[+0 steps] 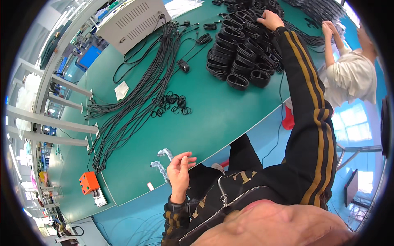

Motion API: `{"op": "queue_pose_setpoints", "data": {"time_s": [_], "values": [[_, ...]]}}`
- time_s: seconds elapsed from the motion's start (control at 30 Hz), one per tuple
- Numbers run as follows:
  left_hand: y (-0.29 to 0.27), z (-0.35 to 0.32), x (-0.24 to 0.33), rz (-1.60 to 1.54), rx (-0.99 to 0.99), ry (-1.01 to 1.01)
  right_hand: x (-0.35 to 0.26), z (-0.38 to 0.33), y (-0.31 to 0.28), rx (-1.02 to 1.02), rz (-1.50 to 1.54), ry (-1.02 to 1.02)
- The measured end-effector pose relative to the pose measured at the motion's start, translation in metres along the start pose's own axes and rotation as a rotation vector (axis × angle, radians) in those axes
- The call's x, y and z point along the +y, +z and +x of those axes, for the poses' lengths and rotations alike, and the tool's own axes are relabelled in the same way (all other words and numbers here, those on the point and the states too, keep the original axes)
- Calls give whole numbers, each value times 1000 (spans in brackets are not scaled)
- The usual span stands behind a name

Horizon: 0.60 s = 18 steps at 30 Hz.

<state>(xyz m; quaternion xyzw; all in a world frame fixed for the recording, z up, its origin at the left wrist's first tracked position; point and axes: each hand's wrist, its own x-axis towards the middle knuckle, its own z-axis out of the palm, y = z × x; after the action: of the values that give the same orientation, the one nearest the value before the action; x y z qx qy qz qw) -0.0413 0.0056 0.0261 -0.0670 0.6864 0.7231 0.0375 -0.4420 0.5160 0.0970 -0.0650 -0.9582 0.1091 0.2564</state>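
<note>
At the far side of the table, my right hand [271, 20] reaches over a large pile of black coiled cables [238, 59]. Its fingers are bent together against the top coils, and what they grip is hidden. Near the table's front edge, my left hand [179, 172] is raised with loosely bent fingers, a little apart, and nothing in it. Just left of it stand two hooks wrapped in clear film [159, 167]. A long bundle of loose black cables [141, 88] stretches across the left part of the table, beside scattered small black rings [172, 102].
A grey vented metal box [133, 24] stands at the back left of the green table [213, 110]. An orange box with buttons [89, 183] is at the left front. At the right, a co-worker [349, 76] in a light top has hands near another cable pile [320, 16]. Metal bars border the left side.
</note>
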Motion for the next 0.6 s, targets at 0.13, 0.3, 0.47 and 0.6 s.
{"op": "queue_pose_setpoints", "data": {"time_s": [0.13,0.3,0.47,0.6], "values": [[-10,2,2,-14,18,-13,2,-3,7,-24,-10,-59],[-30,1,-4,-8,47,5,-14,-12,0,-140,-59,-159],[-51,-6,-12,-49,-2,43,-51,9,-26,-18,-225,-149],[-72,-21,-12,-73,73,44,-265,-31,-4,11,127,-675]]}}
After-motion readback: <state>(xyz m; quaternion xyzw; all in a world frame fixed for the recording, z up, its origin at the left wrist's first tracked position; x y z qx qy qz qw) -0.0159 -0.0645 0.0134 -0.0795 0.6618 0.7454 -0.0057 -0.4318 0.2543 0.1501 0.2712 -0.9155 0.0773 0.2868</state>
